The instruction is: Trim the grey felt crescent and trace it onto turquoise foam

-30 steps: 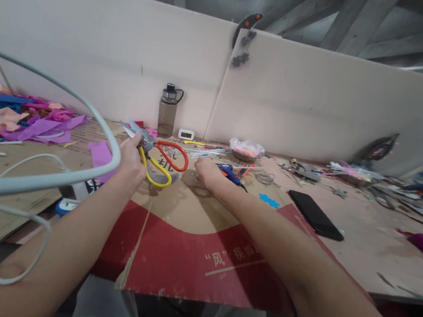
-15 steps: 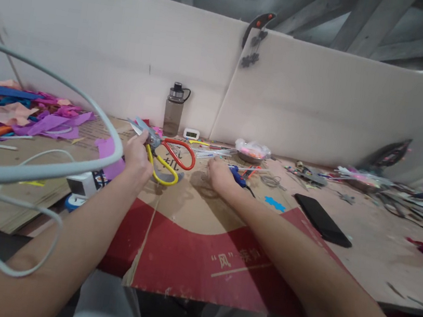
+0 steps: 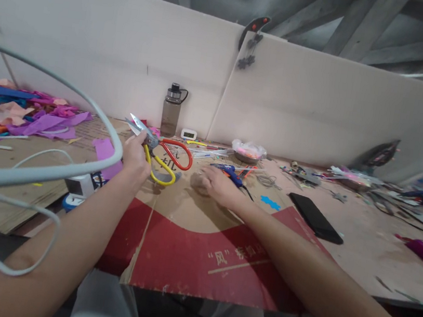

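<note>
My left hand is closed around the scissors near their pivot. The blades, slightly apart, point up and away to the left, while the red and yellow handle loops stick out to the right. My right hand is low over the cardboard, its fingers loosely spread and nothing visible in them. Just behind that hand lies a blue glue gun with a black cord. A bright blue scalloped cutout rests to its right.
A black phone lies on the right. At the back stand a water bottle, a small digital clock and a bowl with plastic in it. Colourful scraps pile up at left; a white cable arm crosses the near left.
My right hand has shifted a little toward me and its fingers have spread. The scissors stay in my left hand. The whole view has moved slightly.
</note>
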Motion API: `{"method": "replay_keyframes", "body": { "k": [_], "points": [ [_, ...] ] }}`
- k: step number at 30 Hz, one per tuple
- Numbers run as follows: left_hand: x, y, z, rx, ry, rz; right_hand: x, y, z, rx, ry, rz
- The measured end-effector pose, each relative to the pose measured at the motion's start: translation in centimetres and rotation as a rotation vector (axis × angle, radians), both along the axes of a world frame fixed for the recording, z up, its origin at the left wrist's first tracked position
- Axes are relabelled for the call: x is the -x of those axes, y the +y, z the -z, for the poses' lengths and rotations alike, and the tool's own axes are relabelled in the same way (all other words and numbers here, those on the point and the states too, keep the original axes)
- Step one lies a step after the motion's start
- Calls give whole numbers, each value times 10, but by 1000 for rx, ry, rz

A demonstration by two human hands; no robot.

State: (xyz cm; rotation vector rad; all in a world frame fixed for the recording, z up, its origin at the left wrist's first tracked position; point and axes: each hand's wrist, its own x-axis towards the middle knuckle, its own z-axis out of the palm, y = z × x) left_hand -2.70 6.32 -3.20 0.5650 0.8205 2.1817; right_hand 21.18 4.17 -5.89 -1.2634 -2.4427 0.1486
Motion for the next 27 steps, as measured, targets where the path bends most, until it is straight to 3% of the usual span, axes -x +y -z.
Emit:
{"method": "replay_keyframes", "body": {
  "k": [3,7,9,10,12,15,17,19,23,25,27],
  "points": [
    [-2,-4,-5,45,-83,-13,5,-24,4,157,-121,-22],
    [-4,-5,-7,38,-90,1,-1,-76,-14,363,2,-524],
    [-3,-4,-7,23,-87,4,-10,-83,-21,502,128,-665],
    [-3,-4,-6,20,-84,4,-16,-80,-21,504,185,-635],
    [-3,-4,-6,27,-81,-5,-27,-63,-14,353,236,-424],
    [-3,-5,-7,47,-86,-19,-36,-41,2,197,9,-23],
    [-2,-5,-7,48,-89,-17,-33,-51,6,220,-147,31],
    [-1,-4,-7,46,-85,-22,-25,-82,-1,292,-166,-182],
    [-1,-4,-7,50,-83,-39,-7,-142,-31,538,57,-794],
    [-1,-5,-8,48,-95,-23,-1,-147,-39,595,182,-877],
    [-1,-7,-10,35,-100,-7,3,-138,-39,528,231,-757]
  ]
}}
